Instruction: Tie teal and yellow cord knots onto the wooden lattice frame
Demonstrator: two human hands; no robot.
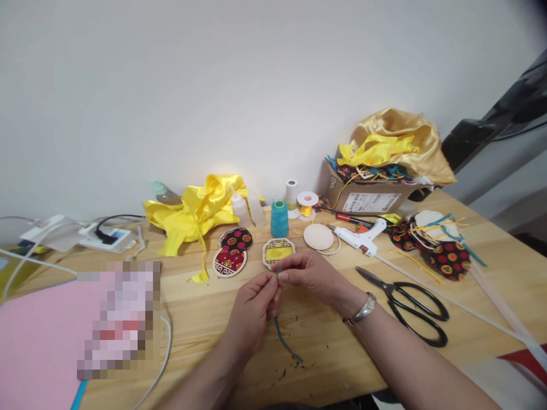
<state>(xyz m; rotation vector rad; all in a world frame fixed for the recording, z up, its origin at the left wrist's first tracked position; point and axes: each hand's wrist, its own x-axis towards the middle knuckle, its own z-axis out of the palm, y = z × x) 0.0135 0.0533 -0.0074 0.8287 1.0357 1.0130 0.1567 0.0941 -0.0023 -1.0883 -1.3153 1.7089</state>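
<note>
My left hand [256, 302] and my right hand [311, 277] meet over the middle of the table, both pinching a teal cord [287, 344]. One end of the cord hangs down below my left fingers; a short bit shows between the fingertips. Just behind my hands lies a wooden lattice frame with yellow fabric [280, 251], partly covered by my right fingers. To its left is a gourd-shaped piece [231, 263] with dark red patterned fabric. A cone of teal thread [280, 220] stands upright behind the frame.
Black-handled scissors [399, 299] and a white glue gun [361, 234] lie at right. Beside them are a round wooden disc [318, 237] and patterned fabric pieces [448, 261]. A cardboard box [367, 196] stands at the back. Yellow satin [200, 208], a power strip [106, 238] and pink sheets [43, 341] occupy the left.
</note>
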